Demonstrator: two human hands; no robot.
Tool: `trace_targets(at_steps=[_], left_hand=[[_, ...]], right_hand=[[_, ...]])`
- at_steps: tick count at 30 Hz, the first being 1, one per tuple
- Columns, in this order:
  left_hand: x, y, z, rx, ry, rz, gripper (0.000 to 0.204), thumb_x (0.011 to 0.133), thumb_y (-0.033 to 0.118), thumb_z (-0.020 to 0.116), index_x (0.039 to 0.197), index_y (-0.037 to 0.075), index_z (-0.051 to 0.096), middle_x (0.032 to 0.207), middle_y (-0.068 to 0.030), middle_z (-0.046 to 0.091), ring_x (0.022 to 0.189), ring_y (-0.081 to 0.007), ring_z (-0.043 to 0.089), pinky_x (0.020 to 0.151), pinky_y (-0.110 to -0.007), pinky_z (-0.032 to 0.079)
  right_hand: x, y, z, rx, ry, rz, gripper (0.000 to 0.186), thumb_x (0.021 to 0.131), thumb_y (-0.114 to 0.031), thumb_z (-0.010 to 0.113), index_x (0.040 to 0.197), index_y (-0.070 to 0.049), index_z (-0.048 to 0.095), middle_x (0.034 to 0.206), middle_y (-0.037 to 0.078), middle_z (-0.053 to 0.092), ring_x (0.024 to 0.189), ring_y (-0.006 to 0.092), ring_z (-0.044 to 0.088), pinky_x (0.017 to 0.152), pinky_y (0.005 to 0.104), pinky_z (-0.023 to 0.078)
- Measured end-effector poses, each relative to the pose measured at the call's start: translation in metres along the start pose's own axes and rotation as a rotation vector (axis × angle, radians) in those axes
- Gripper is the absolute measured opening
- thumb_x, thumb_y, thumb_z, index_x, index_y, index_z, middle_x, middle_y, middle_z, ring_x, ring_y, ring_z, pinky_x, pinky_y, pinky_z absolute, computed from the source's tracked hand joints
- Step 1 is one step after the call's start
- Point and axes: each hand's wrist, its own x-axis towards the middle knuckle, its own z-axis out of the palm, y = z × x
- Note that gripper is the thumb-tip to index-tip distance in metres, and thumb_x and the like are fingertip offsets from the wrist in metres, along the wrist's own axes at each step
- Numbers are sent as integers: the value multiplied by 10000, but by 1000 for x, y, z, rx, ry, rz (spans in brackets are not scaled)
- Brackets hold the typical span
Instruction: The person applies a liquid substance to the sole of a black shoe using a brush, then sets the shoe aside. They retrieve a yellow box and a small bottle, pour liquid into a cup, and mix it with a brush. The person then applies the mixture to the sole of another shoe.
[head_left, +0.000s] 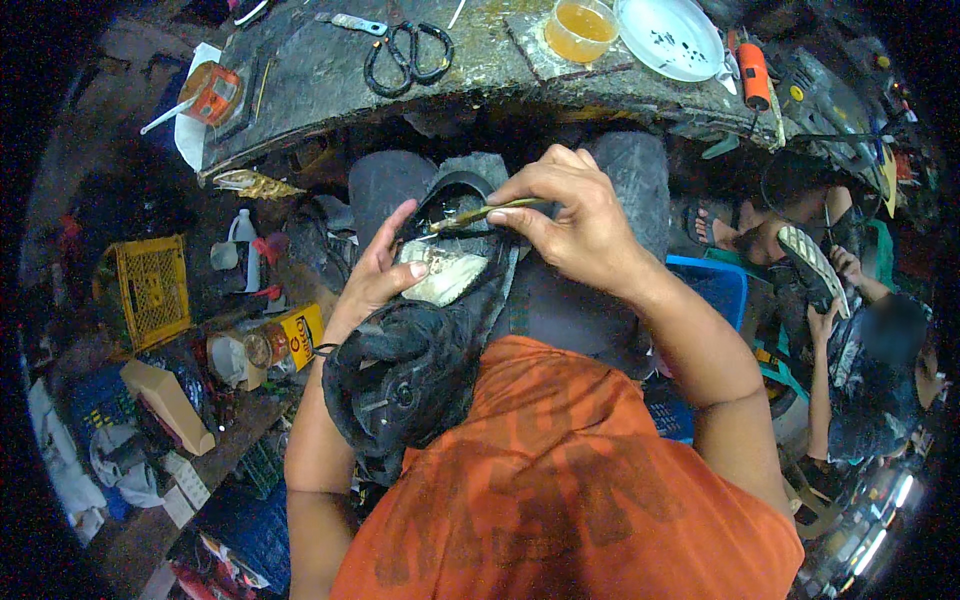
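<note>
A black shoe (pixel 400 375) lies over my lap with its pale, worn underside (pixel 450 278) turned up. At its far end a black rubber sole piece (pixel 465 187) curves away from that underside. My left hand (pixel 385 265) grips the shoe from the left, thumb pressed on the pale underside and fingers along the sole's edge. Between the thumb and fingers of my right hand (pixel 565 210) is a slim brownish stick-like tool (pixel 475 213). Its tip points left into the gap between sole and underside. Whether that tip has bristles is too small to tell.
On the workbench (pixel 310 100) lie black-handled scissors (pixel 408 62), a knife (pixel 352 22), a tub of amber liquid (pixel 581 30), a white dish (pixel 670 38), an orange-handled tool (pixel 753 75) and an orange can (pixel 212 95). A yellow crate (pixel 152 290) stands left. Another person (pixel 870 370) holds a shoe at right.
</note>
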Motion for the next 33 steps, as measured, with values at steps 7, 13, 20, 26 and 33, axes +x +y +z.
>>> trace_targets(at_steps=[7,13,20,26,33], left_hand=[[-6,5,6,49,57,3,988,790,107,787,1595,56,216,1452,-168,470,1307,-240,498,1121,-347,380],[-4,8,10,143,41,83,1020,771,162,802,1590,37,207,1455,-170,470,1316,-246,490,1133,-348,364],[-11,11,13,63,63,-5,994,785,149,782,1594,58,211,1451,-174,474,1312,-243,492,1126,-348,370],[-4,6,6,107,58,-9,977,791,138,767,1597,66,218,1473,-160,457,1333,-225,465,1129,-337,365],[-4,-4,-3,116,50,10,817,851,99,658,1581,58,294,1498,-130,459,1333,-193,489,1115,-316,387]], right_hand=[[14,-3,15,-5,-58,-36,115,778,-233,815,862,-174,764,769,-1,679,790,219,601,739,393,404],[5,-3,30,-11,93,-117,158,732,-161,840,871,-164,766,820,-23,723,742,185,596,714,354,391],[-8,0,16,50,136,-75,215,696,-86,847,894,-125,773,875,1,757,720,169,601,717,330,394],[-4,4,25,-11,111,-98,163,701,-146,841,839,-161,755,801,-31,712,756,181,589,717,363,387],[-18,11,45,-124,197,-266,259,665,-111,830,896,-164,725,826,-53,689,762,195,540,696,368,369]])
